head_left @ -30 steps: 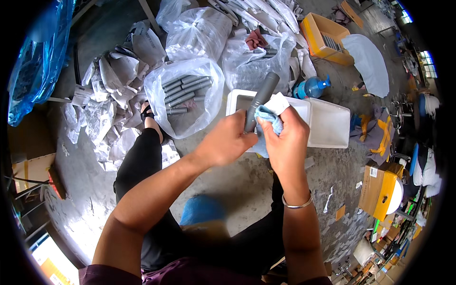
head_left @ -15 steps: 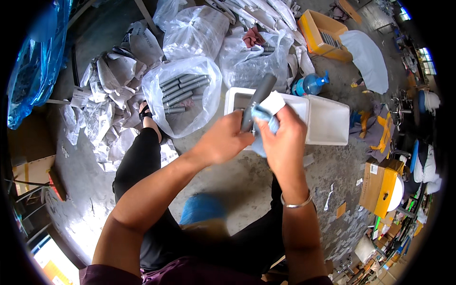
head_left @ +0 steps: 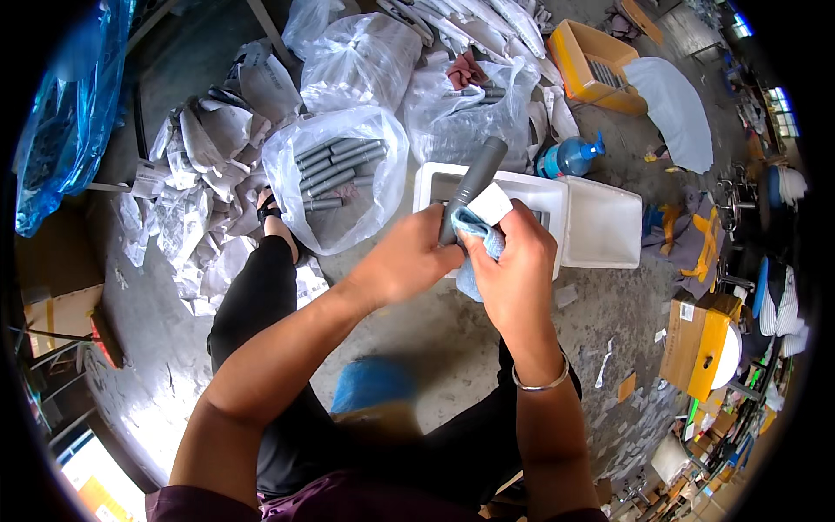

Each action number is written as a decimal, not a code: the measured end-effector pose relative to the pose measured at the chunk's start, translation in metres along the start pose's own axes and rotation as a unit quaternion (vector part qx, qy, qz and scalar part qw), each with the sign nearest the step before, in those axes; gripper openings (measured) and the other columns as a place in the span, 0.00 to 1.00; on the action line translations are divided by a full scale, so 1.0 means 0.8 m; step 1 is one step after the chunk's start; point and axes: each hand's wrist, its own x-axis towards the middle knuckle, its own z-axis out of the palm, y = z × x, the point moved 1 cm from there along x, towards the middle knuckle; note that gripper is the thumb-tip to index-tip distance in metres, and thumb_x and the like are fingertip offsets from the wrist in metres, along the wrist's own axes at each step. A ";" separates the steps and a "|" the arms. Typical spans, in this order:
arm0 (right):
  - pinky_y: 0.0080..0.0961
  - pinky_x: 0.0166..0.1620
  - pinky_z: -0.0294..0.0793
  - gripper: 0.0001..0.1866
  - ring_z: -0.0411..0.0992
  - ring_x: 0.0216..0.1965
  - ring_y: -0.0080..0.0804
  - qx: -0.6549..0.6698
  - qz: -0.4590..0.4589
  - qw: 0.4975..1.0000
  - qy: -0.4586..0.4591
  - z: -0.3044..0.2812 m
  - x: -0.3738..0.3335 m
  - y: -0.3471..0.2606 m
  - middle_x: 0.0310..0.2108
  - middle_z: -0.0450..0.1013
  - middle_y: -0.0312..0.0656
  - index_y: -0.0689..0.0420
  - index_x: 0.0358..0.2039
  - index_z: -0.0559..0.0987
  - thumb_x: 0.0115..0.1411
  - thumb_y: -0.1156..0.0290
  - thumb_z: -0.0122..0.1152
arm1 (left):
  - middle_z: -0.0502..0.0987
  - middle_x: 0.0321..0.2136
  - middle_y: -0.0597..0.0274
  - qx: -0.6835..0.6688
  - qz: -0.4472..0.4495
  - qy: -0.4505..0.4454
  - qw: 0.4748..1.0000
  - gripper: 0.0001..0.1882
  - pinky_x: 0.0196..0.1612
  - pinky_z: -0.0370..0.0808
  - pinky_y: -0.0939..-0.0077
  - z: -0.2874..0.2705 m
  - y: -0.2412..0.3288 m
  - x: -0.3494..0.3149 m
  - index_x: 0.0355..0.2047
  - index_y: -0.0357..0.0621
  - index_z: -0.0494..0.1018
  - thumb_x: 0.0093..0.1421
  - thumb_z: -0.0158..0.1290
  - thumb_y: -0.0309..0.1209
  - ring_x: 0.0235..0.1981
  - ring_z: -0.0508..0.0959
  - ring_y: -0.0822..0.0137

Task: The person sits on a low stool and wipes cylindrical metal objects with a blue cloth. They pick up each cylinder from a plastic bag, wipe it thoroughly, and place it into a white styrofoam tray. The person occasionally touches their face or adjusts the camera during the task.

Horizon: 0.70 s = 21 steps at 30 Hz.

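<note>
My left hand (head_left: 403, 261) is closed around the lower part of a dark grey tube (head_left: 477, 178), which tilts up and to the right. Pinched in my right hand (head_left: 515, 278) is a light blue cloth (head_left: 470, 277), pressed against the tube's side near my left fingers. A small white piece (head_left: 490, 204), perhaps paper or card, sticks out above the cloth beside my right fingers. Beneath both hands stands a white plastic bin (head_left: 426, 184), its inside partly hidden by my hands. Similar grey tubes (head_left: 335, 178) lie in an open clear plastic bag (head_left: 383, 217) to the left.
Crumpled paper wrappings (head_left: 196, 209) cover the floor at left. Stuffed plastic bags (head_left: 361, 61) stand behind. A second white tray (head_left: 602, 222) adjoins the bin, with a blue pump bottle (head_left: 570, 157) behind it. Farther back is a yellow carton (head_left: 596, 70); a brown box (head_left: 696, 344) sits at right.
My right hand and the cloth have shifted slightly left and down along the tube. My left hand keeps its hold, and the tube's tilt is nearly the same.
</note>
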 end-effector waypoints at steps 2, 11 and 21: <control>0.39 0.30 0.70 0.11 0.72 0.28 0.51 0.033 0.016 0.999 0.016 -0.003 0.005 0.004 0.26 0.70 0.50 0.63 0.30 0.74 0.46 0.78 0.66 | 0.70 0.25 0.61 0.037 -0.002 -0.007 0.999 0.17 0.31 0.67 0.74 0.000 0.005 -0.002 0.40 0.31 0.68 0.53 0.52 0.30 0.29 0.67 0.73; 0.28 0.35 0.73 0.12 0.75 0.30 0.36 0.013 0.055 0.998 0.004 -0.006 0.015 0.005 0.30 0.76 0.46 0.63 0.35 0.77 0.48 0.79 0.66 | 0.72 0.24 0.42 0.063 -0.019 -0.004 0.998 0.16 0.32 0.68 0.61 -0.001 0.016 -0.002 0.32 0.29 0.66 0.51 0.50 0.33 0.27 0.73 0.54; 0.38 0.30 0.70 0.13 0.72 0.29 0.49 0.005 -0.011 1.000 0.017 -0.001 0.000 -0.008 0.27 0.71 0.49 0.62 0.31 0.73 0.43 0.81 0.66 | 0.69 0.23 0.62 -0.008 0.029 -0.003 1.000 0.16 0.29 0.66 0.73 0.004 -0.014 0.009 0.38 0.30 0.68 0.51 0.52 0.29 0.27 0.67 0.71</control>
